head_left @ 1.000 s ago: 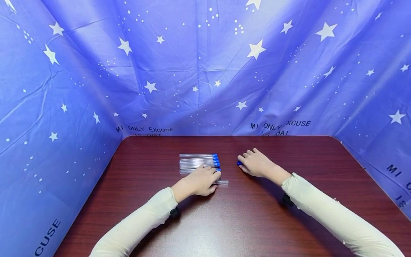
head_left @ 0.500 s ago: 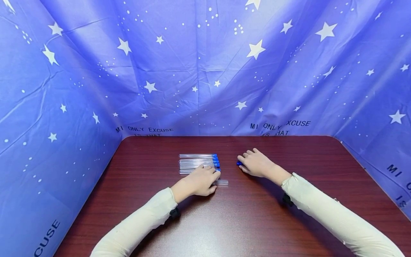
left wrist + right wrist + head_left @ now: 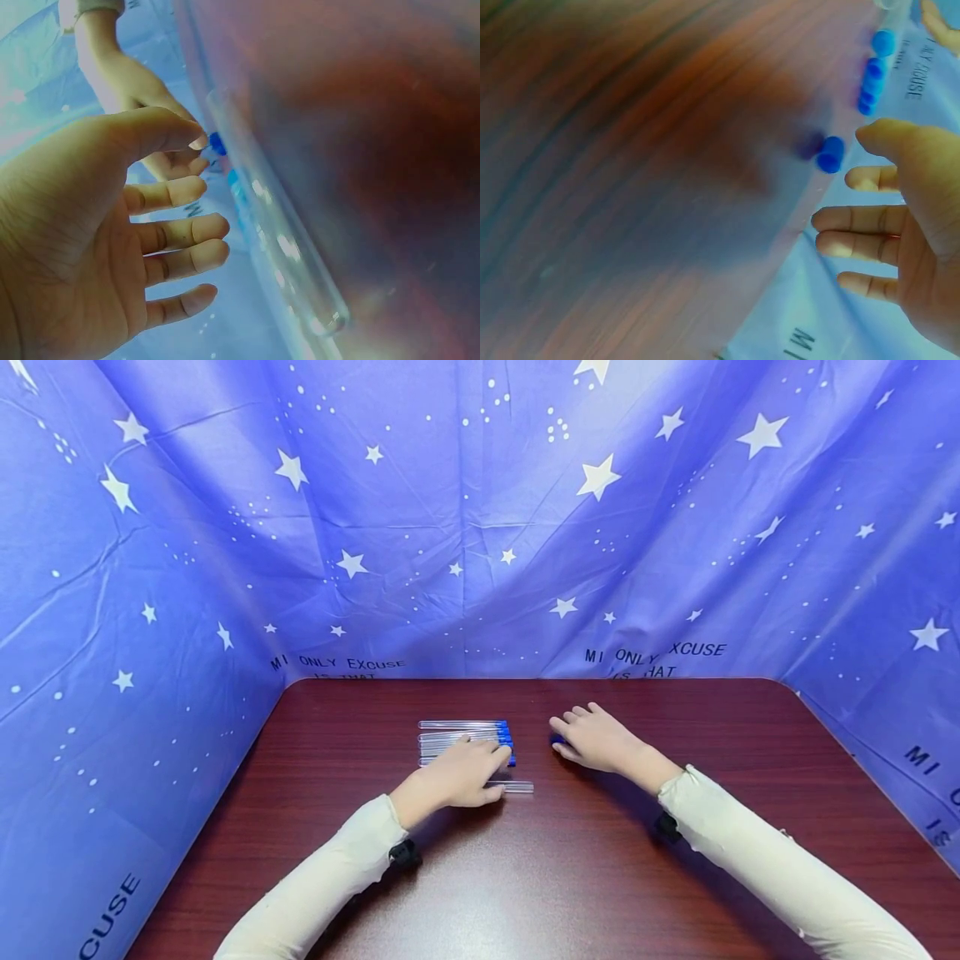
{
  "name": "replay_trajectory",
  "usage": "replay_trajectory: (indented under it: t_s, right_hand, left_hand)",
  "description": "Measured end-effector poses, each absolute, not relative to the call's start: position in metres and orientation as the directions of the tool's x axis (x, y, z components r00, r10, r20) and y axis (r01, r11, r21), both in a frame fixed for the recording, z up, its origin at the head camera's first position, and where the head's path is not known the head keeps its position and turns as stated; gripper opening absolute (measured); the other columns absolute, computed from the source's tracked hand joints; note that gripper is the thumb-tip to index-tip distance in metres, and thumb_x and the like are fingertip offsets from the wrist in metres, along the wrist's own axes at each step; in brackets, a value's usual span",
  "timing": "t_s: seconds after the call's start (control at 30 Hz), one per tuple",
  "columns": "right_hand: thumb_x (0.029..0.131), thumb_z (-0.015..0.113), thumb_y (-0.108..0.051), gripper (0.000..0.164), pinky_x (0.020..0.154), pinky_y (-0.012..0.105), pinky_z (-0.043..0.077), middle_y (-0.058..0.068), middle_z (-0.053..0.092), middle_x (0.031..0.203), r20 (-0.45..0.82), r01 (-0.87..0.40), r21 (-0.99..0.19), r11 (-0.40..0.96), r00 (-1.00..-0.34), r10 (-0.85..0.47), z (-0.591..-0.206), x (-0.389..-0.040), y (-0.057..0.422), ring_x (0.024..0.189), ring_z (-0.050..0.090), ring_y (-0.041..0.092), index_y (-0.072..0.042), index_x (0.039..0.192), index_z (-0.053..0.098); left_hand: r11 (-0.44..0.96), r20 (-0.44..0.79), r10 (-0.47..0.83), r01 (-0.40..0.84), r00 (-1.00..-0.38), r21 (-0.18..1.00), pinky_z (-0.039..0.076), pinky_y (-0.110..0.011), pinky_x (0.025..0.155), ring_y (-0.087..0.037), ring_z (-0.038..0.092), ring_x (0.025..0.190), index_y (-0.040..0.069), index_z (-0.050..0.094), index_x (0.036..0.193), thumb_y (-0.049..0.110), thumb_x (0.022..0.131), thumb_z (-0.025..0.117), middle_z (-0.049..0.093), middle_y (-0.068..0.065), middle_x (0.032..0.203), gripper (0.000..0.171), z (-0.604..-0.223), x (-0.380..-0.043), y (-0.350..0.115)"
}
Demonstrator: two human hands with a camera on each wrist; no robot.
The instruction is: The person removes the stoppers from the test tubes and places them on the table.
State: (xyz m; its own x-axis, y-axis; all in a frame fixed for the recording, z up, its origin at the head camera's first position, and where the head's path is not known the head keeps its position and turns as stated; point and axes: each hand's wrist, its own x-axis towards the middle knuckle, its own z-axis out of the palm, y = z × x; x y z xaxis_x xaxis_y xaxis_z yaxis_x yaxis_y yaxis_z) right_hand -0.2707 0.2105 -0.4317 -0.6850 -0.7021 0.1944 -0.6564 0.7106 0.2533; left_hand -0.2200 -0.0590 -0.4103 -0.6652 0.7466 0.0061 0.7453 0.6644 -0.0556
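In the head view my left hand (image 3: 453, 774) hovers over the near side of a row of clear test tubes with blue caps (image 3: 457, 725). Under its thumb side lies one uncapped test tube (image 3: 517, 787), partly hidden by the hand. The left wrist view has that test tube (image 3: 289, 247) on the table, apart from my loosely bent fingers. My right hand (image 3: 600, 741) is over a loose blue cap (image 3: 557, 739) to the right of the row. From the right wrist, the blue cap (image 3: 829, 155) rests on the table, with a gap to my relaxed fingers.
A dark red-brown wooden table (image 3: 637, 877) bears everything. Blue cloth with white stars (image 3: 465, 510) hangs behind its far edge and along both sides. Each wrist wears a black camera, such as the left one (image 3: 405, 853).
My left hand has lifted slightly up and left, its fingers loosening from the uncapped test tube. My right fingers have spread and risen a little off the blue cap. Tubes and cap stay put.
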Motion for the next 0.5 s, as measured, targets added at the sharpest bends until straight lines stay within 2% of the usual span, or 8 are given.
replay_trajectory:
  t_s: [0.1, 0.27, 0.37, 0.5]
  right_hand:
    - [0.096, 0.065, -0.032, 0.025, 0.083, 0.049, 0.049, 0.007, 0.065, 0.089, 0.232, -0.674, 0.210, 0.709, -0.670, -0.705, -0.426, -0.269, 0.203, 0.090, 0.064, 0.029, -0.009, 0.104, 0.061]
    - [0.096, 0.066, -0.028, 0.016, 0.079, 0.045, 0.049, 0.003, 0.062, 0.088, 0.287, -0.722, 0.104, 0.684, -0.637, -0.716, -0.421, -0.265, 0.190, 0.086, 0.062, 0.026, -0.013, 0.100, 0.062]
    - [0.095, 0.066, -0.026, 0.015, 0.078, 0.043, 0.049, 0.003, 0.063, 0.092, 0.305, -0.751, 0.058, 0.657, -0.614, -0.728, -0.419, -0.262, 0.183, 0.088, 0.061, 0.026, -0.013, 0.101, 0.063]
    - [0.093, 0.066, -0.027, 0.019, 0.079, 0.043, 0.049, 0.003, 0.062, 0.094, 0.307, -0.778, 0.055, 0.626, -0.583, -0.752, -0.419, -0.259, 0.173, 0.090, 0.059, 0.026, -0.011, 0.104, 0.064]
  left_hand:
    - [0.673, 0.036, 0.739, 0.738, -0.673, -0.046, 0.050, -0.048, 0.100, -0.021, 0.066, 0.112, 0.014, 0.055, 0.112, 0.039, 0.096, 0.063, 0.067, -0.004, 0.113, 0.031, -0.405, -0.223, -0.063]
    - [0.696, 0.068, 0.718, 0.717, -0.693, -0.038, 0.045, -0.058, 0.109, -0.030, 0.062, 0.126, 0.009, 0.056, 0.125, 0.036, 0.097, 0.063, 0.066, -0.011, 0.128, 0.039, -0.401, -0.229, -0.070]
    - [0.700, 0.098, 0.714, 0.711, -0.693, -0.068, 0.046, -0.057, 0.108, -0.031, 0.062, 0.125, 0.009, 0.057, 0.127, 0.034, 0.096, 0.065, 0.066, -0.011, 0.129, 0.040, -0.403, -0.232, -0.074]
    - [0.691, 0.139, 0.722, 0.714, -0.678, -0.110, 0.049, -0.055, 0.105, -0.029, 0.064, 0.119, 0.010, 0.058, 0.125, 0.031, 0.093, 0.070, 0.067, -0.010, 0.124, 0.040, -0.409, -0.236, -0.078]
